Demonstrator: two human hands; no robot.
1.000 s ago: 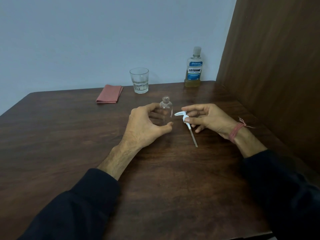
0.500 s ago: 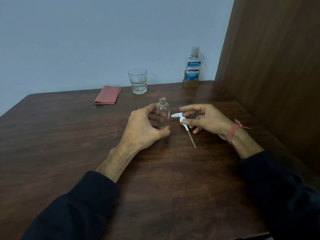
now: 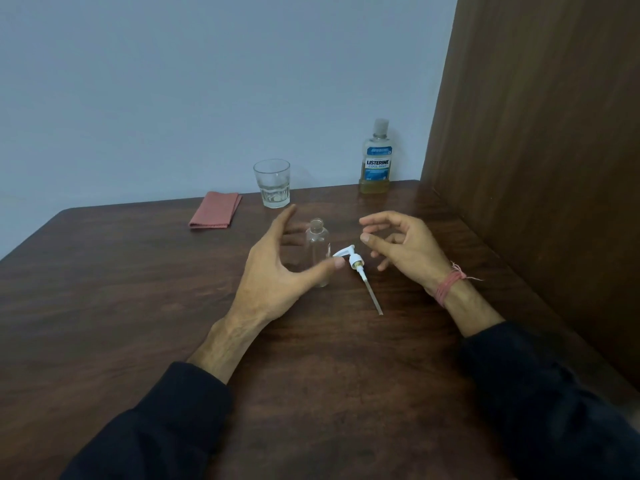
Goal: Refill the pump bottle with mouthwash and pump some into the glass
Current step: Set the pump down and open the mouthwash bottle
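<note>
A moment before, the left hand (image 3: 277,271) had been wrapped round the small clear pump bottle (image 3: 319,252) and the right hand (image 3: 403,249) had pinched the white pump head (image 3: 350,257); now both had let go. The left hand was released, fingers spread and thumb stretched across in front of the bottle, close to it but not visibly gripping. The right hand hung just above the table (image 3: 138,289), fingers loosely curled, grasping nothing. The pump head lay on the table just right of the bottle, its dip tube (image 3: 373,297) pointing toward the person. The bottle stood upright on its own near the table's middle, neck open and apparently empty. That suggested the opening step was finished and the refill could start. The mouthwash bottle (image 3: 376,161) stood capped at the far edge by the wall, well apart from both hands, with only a low band of liquid showing at its base. The glass (image 3: 272,183) stood to its left, and a folded pink cloth (image 3: 215,209) lay further left. The next reach would probably go to the mouthwash, and its cap would need removing first
</note>
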